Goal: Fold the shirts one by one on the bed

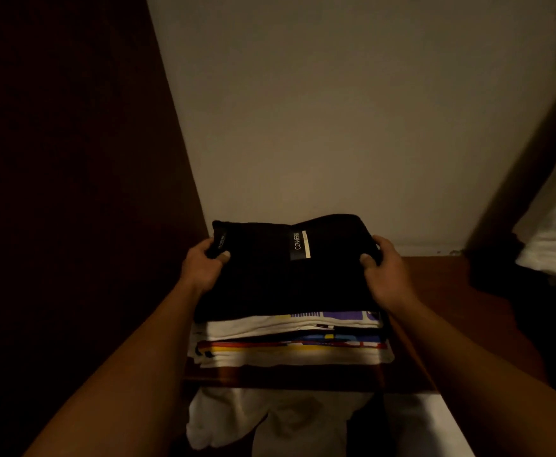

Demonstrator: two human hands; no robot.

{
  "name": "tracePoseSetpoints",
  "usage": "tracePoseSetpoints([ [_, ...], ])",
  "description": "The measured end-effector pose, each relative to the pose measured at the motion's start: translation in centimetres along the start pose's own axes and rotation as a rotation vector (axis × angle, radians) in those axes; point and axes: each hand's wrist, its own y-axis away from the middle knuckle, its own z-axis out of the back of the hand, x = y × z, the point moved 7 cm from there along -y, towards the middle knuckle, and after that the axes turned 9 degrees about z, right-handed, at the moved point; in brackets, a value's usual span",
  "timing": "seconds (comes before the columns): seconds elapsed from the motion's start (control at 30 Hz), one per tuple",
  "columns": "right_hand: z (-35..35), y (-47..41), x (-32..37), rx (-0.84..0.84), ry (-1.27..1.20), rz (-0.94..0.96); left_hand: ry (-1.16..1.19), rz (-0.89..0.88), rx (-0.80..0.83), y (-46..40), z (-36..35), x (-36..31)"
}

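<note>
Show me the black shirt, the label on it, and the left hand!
black shirt (270, 285), head view, middle of its top.
label (300, 244), head view, its centre.
left hand (204, 263), head view, its back.

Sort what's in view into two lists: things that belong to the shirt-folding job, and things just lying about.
Part of the job:
- black folded shirt, top of the stack, gripped at both sides
- stack of folded printed shirts beneath it
- left hand
- right hand

Lying about:
- wooden shelf
- white cloth below the shelf
- white fabric at right

Dim wardrobe shelf (435, 291), pale wall (336, 110)
</note>
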Motion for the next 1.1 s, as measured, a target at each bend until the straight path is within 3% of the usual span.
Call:
tracePoseSetpoints([
  [0.13,-0.1,1.2,-0.8,-0.02,0.064,0.061,-0.251,0.02,-0.106,-0.3,-0.2,1.5],
  [0.23,0.2,1.6,-1.0,0.003,0.214,0.069,-0.725,0.054,-0.246,1.1,-0.3,-0.3],
  [0.3,0.7,0.9,0.3,-0.009,0.462,0.12,-0.984,-0.086,-0.382,2.4,-1.0,-3.7],
  [0.37,0.4,-0.1,2.8,-0.032,0.567,0.231,-0.94,-0.35,-0.428,3.5,-2.8,-7.3],
  [0.43,-1.0,-1.1,5.4,0.012,0.612,0.334,-0.843,-0.522,-0.252,4.3,-5.6,-9.0],
  [0.53,-4.3,-2.2,6.7,0.237,0.744,0.382,-0.907,-0.359,0.098,3.5,-9.1,-6.1],
  [0.6,-5.7,-1.8,5.1,0.401,0.823,0.313,-0.927,-0.174,0.202,2.6,-9.2,-2.8],
  [0.9,-6.5,0.7,2.3,0.461,0.912,0.326,-1.063,-0.116,0.18,2.5,-8.7,-0.4],
  [1.1,-4.4,1.8,3.2,0.612,0.898,0.26,-1.163,-0.278,-0.035,6.8,-7.6,-0.8],
])
